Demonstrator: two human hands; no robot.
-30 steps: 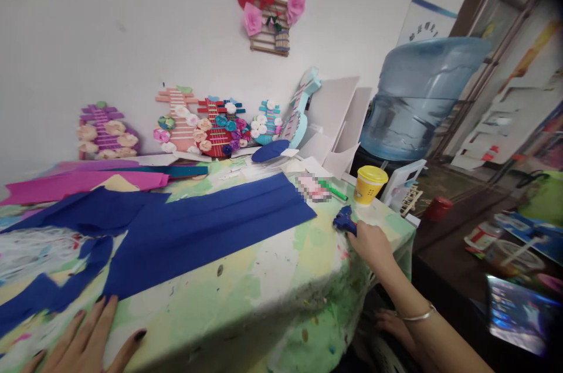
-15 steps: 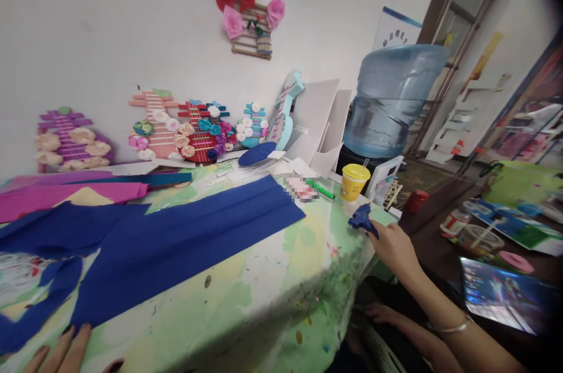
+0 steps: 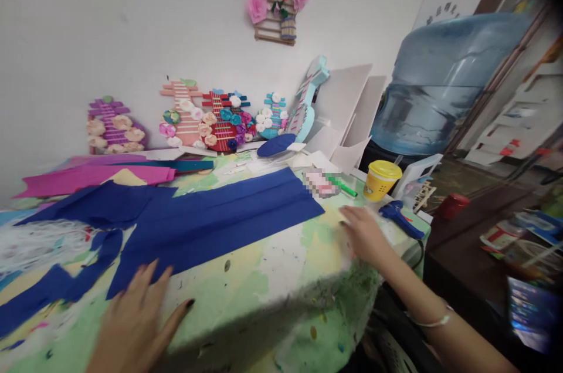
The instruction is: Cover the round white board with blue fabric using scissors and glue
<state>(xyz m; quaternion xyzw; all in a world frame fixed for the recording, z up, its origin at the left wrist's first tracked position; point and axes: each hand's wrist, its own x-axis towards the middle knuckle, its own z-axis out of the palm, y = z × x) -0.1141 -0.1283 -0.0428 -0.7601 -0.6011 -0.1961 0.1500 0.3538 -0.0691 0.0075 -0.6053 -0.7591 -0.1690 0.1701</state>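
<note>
A long dark blue paper sheet (image 3: 229,220) lies across the table. My left hand (image 3: 138,314), fingers spread, is at the sheet's lower left edge and holds nothing. My right hand (image 3: 363,235) is over the table just right of the sheet's right end, its fingers apart and nothing in them. Right of it, a blue glue gun (image 3: 401,219) rests near the table's right edge. A smaller blue piece (image 3: 101,203) and blue scraps (image 3: 57,285) lie at the left.
Decorated paper instruments (image 3: 217,124) lean on the wall. A yellow-lidded cup (image 3: 382,180), a green marker (image 3: 343,185) and a blue oval (image 3: 276,145) are on the table. A large water bottle (image 3: 444,85) stands behind at the right. Pink sheets (image 3: 101,178) lie at the left.
My right hand has let go of the blue glue gun and moved left toward the blue sheet. My left hand has come further into view. The whole view has shifted.
</note>
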